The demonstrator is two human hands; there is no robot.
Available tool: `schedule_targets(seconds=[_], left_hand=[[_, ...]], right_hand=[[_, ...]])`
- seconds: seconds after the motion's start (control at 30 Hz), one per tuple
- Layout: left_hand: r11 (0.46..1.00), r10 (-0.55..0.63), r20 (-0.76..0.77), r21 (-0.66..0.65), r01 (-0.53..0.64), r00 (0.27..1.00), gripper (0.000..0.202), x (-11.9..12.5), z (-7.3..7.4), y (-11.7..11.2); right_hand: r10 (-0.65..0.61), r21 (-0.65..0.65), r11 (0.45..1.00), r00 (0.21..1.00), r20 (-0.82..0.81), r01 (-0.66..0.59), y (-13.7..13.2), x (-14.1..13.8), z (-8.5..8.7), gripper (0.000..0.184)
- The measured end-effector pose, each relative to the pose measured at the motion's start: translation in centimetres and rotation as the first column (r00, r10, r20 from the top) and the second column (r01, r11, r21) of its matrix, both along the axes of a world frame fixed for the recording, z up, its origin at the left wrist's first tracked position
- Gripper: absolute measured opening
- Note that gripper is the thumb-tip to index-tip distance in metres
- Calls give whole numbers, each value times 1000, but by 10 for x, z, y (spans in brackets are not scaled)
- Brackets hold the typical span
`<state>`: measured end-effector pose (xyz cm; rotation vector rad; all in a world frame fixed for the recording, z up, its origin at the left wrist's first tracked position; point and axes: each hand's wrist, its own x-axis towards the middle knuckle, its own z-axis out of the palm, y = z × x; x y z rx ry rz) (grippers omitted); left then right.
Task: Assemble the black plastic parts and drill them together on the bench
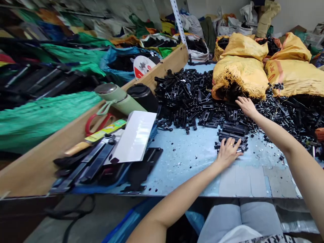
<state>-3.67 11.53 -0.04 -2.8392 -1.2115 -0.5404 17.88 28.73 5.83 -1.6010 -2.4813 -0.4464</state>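
My left hand [229, 152] lies with fingers spread on the near end of a neat row of long black plastic parts [234, 129] on the blue tabletop [187, 152]. A ring shows on one of its fingers. Farther forward, my right hand [246, 106] reaches to the frayed mouth of a yellow woven sack [240, 71]; its fingers are stretched out over dark contents, and nothing shows in its grasp. Left of the sack spreads a heap of small black plastic parts [187, 98]. Loose silver screws [270, 111] lie to the right of my right hand.
A second yellow sack [296, 77] stands at the right. Along the wooden side board [50, 148] lie a green bottle [121, 98], a black-lidded cup [141, 94], red-handled scissors [92, 125] and a white sheet [136, 135]. Grey flat pads [243, 182] line the front edge.
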Motion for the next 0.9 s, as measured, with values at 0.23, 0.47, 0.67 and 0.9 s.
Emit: schedule_targets(seconds=[0.23, 0.47, 0.67, 0.9], left_hand=[[797, 603, 151, -164, -582, 783, 40, -42, 46, 149], [734, 674, 100, -198, -649, 732, 43, -70, 54, 270], [743, 642, -21, -231, -628, 766, 37, -83, 41, 269], [800, 548, -74, -244, -548, 833, 33, -116, 26, 188]], right_hand=[[-67, -75, 994, 976, 208, 84, 53, 11, -1, 34], [160, -78, 986, 959, 234, -146, 24, 0, 27, 27], [370, -245, 893, 926, -82, -378, -71, -19, 14, 43], [202, -246, 940, 967, -157, -237, -111, 21, -24, 37]])
